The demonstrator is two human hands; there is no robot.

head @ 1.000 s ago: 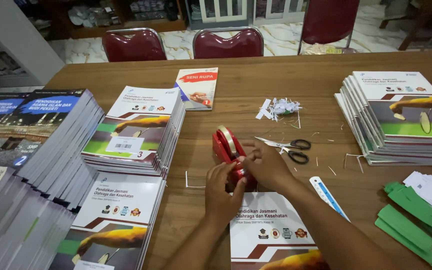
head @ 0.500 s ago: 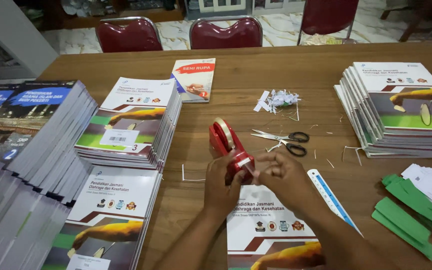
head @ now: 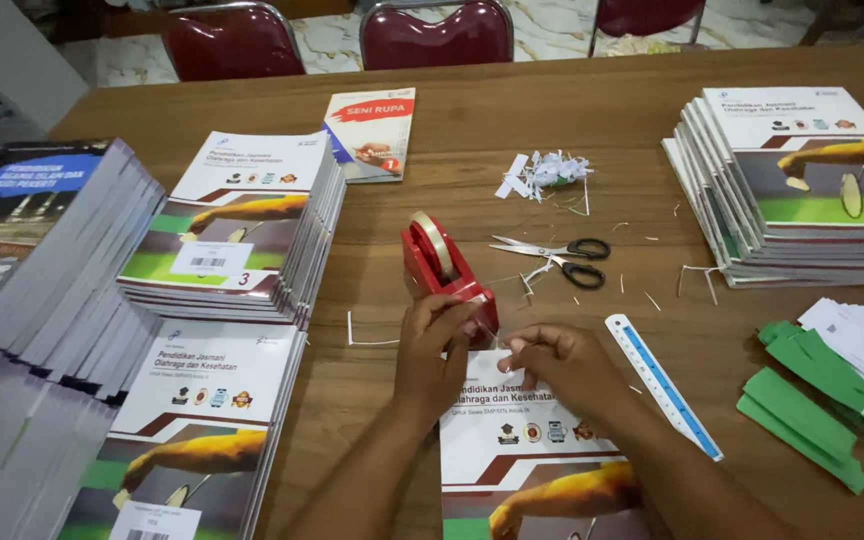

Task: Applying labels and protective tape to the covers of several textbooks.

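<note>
Left hand (head: 439, 350) fingers curl around the red dispenser (head: 445, 268); right hand (head: 560, 365) fingers pinch the tape end. Scissors (head: 552, 256) and ruler (head: 662, 384) lie nearby on the bench (head: 512, 130).

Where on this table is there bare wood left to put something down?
Bare wood lies along the far edge between the thin red booklet and the right book stack, and between the tape dispenser and the left stacks. Around the scissors, ruler and paper scraps it is crowded.
</note>
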